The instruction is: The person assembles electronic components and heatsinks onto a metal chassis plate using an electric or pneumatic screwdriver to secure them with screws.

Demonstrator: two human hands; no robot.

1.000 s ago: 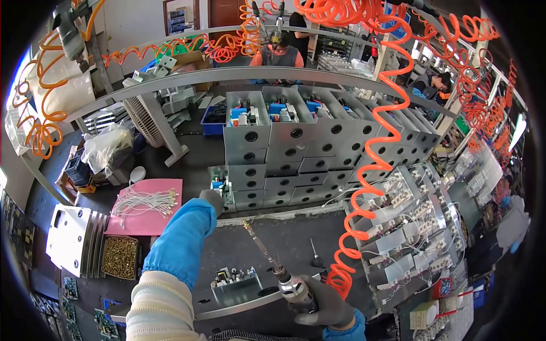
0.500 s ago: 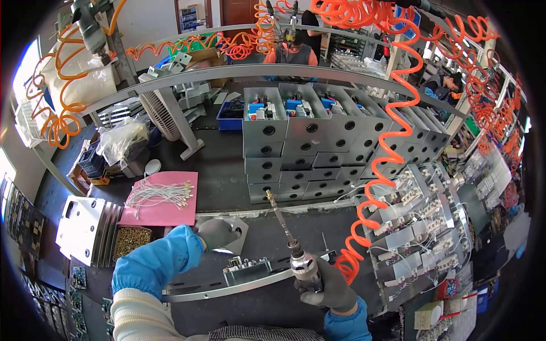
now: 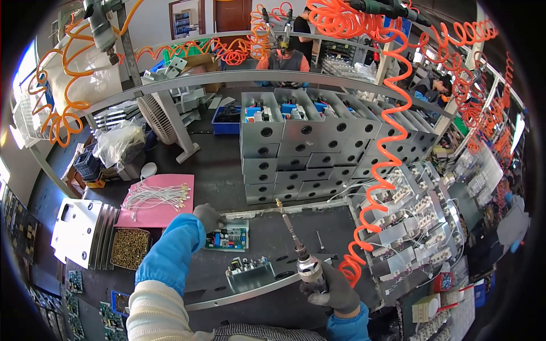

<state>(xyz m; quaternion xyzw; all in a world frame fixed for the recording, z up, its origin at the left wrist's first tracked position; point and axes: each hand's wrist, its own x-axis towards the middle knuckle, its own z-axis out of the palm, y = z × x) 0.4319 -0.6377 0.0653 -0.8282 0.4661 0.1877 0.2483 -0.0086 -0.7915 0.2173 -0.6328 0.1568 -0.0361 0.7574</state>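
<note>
My left hand (image 3: 209, 218), in a grey glove, has its fingers curled over the far left corner of a metal housing (image 3: 247, 231) with a green circuit board (image 3: 227, 238) inside. The housing lies on the dark bench, board side up. In my right hand (image 3: 336, 291), also gloved, is a silver power screwdriver (image 3: 310, 270), its long bit pointing up and away, clear of any part. Between my hands, nearer to me, a second metal housing (image 3: 253, 278) with components on it stands by a curved metal rail (image 3: 244, 296).
Stacked grey metal boxes (image 3: 307, 145) form a wall at the back. To the left are white cables on a pink sheet (image 3: 185, 213), a bin of brass screws (image 3: 131, 248) and metal plates (image 3: 77, 233). An orange coiled hose (image 3: 392, 136) hangs at the right, beside wired assemblies (image 3: 409, 227).
The metal piece under my left hand was tilted with a bare face showing; now it lies flat, board visible. My left hand has moved slightly away from me. The screwdriver has shifted slightly right.
</note>
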